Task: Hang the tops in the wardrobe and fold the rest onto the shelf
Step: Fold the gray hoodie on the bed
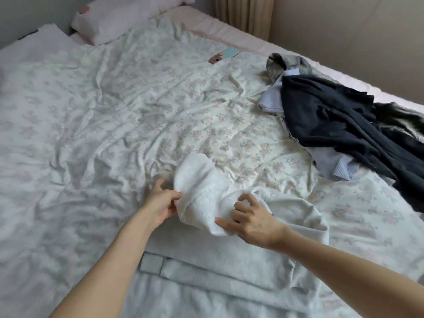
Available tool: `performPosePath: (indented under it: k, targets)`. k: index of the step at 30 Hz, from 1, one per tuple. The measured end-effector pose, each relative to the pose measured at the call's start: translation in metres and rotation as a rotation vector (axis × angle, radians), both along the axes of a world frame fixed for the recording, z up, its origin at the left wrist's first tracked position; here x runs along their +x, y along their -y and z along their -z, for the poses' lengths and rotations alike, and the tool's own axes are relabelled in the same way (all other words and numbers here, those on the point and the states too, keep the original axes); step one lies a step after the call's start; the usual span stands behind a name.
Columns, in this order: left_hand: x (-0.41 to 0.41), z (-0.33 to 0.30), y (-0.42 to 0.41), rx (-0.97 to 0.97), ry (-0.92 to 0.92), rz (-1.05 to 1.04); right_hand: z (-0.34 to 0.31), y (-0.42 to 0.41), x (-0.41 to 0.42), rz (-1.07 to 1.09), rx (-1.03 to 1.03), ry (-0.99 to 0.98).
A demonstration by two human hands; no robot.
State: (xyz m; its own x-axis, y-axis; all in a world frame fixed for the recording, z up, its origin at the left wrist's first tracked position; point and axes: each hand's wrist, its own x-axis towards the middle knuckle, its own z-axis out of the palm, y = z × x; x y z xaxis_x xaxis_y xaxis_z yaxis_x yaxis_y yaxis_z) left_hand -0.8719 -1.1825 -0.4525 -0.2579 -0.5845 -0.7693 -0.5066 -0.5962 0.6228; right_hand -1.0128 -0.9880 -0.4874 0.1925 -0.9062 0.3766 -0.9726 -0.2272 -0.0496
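Observation:
A white garment [202, 187] lies partly folded on the bed in front of me, its lower part [206, 255] spread flat toward the near edge. My left hand [160, 203] pinches the left edge of a raised fold. My right hand [250, 219] grips the same fold from the right, fingers curled into the cloth. A pile of clothes waits at the right of the bed: a dark navy top [339, 127] on top, a light blue knit [337, 166] under it, and a grey patterned piece [284, 63] at the far end.
The bed carries a crumpled floral duvet [137, 111]. A phone [68, 52] with a small pink item lies far on the bed near the pillows [124, 17]. A beige wall and curtain [243, 12] run along the right side.

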Motion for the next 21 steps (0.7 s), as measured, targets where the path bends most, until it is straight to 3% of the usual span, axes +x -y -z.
performPosePath:
  k: [5,9,13,15,18,21]
  targets:
    - [0.064,0.042,-0.049,0.080,-0.074,-0.203,0.010,-0.046,0.027,0.111,0.128,0.039]
    - [0.098,0.079,-0.086,0.122,0.096,-0.217,0.038,-0.081,0.057,0.181,0.274,0.083]
    - [0.099,0.096,-0.088,-0.080,0.263,-0.081,0.055,-0.099,0.079,0.312,0.364,0.231]
    - [0.088,0.087,-0.079,-0.210,0.319,-0.053,0.055,-0.097,0.078,0.519,0.266,0.377]
    - [0.070,0.071,-0.062,-0.290,0.250,-0.039,0.048,-0.084,0.072,0.955,0.201,0.608]
    - [0.052,0.071,-0.045,-0.288,0.181,0.008,0.047,-0.066,0.062,1.216,0.447,0.822]
